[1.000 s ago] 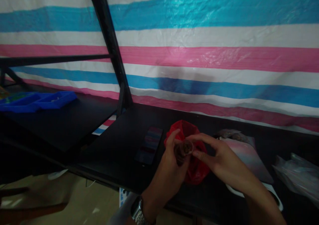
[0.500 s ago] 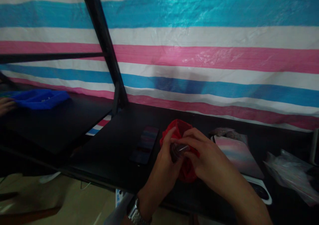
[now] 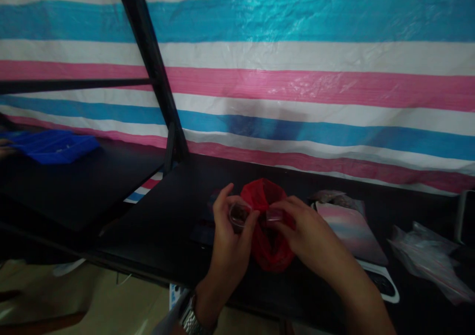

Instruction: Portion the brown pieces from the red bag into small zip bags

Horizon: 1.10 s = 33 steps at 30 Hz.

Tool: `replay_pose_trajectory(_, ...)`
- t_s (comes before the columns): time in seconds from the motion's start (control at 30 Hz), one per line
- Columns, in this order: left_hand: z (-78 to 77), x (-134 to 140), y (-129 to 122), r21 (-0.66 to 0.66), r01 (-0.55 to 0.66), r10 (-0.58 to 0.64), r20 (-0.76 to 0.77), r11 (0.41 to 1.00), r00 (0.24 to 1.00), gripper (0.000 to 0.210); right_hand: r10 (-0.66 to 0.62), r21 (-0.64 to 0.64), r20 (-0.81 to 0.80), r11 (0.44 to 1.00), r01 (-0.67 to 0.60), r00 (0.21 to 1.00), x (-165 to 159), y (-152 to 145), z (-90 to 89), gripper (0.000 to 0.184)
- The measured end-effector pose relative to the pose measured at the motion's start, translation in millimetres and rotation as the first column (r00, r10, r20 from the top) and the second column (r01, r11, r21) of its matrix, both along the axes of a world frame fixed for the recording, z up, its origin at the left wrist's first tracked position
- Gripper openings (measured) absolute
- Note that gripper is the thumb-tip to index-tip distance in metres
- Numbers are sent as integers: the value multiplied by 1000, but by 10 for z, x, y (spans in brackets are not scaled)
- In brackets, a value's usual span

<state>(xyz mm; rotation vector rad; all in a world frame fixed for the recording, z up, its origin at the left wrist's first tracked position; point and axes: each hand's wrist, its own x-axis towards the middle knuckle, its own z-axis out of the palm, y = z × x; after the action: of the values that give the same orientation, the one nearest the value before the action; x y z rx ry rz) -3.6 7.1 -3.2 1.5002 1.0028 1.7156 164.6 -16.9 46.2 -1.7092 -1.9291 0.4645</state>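
Observation:
My left hand (image 3: 230,238) grips a small round see-through container (image 3: 238,215), its open-looking end turned up and something dark inside. Just to the right, above a thin red bag (image 3: 272,253), my right hand (image 3: 302,226) pinches a small clear piece (image 3: 274,215); it looks like a cap, but the dim light hides its exact kind. The red bag stands on the black table with its top spread, behind and below both hands. Partly covered by my left hand, a dark phone (image 3: 203,231) lies flat on the table.
Right of the bag lie a shiny flat pouch (image 3: 351,228), a dark object in a white tray (image 3: 384,284) and clear plastic bags (image 3: 432,261). A blue tray (image 3: 61,149) is on the left table, with another person's hand (image 3: 4,149) beside it. A black frame post (image 3: 154,68) rises between the tables.
My hands have come apart: the left moved left with the round container, while the right keeps the small clear piece over the bag. More of the red bag shows between them.

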Motion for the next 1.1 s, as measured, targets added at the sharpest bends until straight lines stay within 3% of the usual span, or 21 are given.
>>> replay_pose_trajectory(0.07, 23, -14, 9, 64, -77, 77, -6, 995, 997, 58, 49, -78, 53, 996, -45, 997, -11, 22, -63, 39)
replay_pose_trajectory(0.13, 28, -14, -1, 43, -104, 107, -66, 994, 992, 57, 43, -98, 124, 995, -31, 991, -19, 36, -94, 45)
replay_pose_trajectory(0.3, 40, 60, -200, -303, -132, 18, -351, 944, 936, 60, -43, -136, 298, 987, 87, 954, 11, 57, -54, 58)
replay_pose_trajectory(0.4, 72, 130, -388, -424, -129, -49, -385, 897, 922, 63, -67, -127, 336, 985, 116, 939, 29, 63, -30, 57)
replay_pose_trajectory(0.6, 18, 209, -466, -461, -15, -132, -286, 887, 949, 68, -41, -51, 218, 997, 53, 975, 98, 10, -23, 57)
replay_pose_trajectory(0.73, -20, 214, -341, -454, 156, -181, -12, 877, 983, 73, -35, -24, 188, 999, 40, 981, 244, -136, -23, 57)
replay_pose_trajectory(0.83, 12, 210, -286, -448, 177, -130, 134, 877, 982, 77, -63, -66, 231, 995, 80, 971, 368, -300, -23, 60)
replay_pose_trajectory(0.93, 51, 202, -293, -456, 125, -78, 121, 881, 990, 77, -82, -88, 238, 991, 105, 968, 400, -402, 28, 54)
replay_pose_trajectory(1.1, 59, 190, -348, -430, 150, -116, 105, 890, 988, 71, -94, 51, 191, 995, 85, 977, 192, -243, 163, 50)
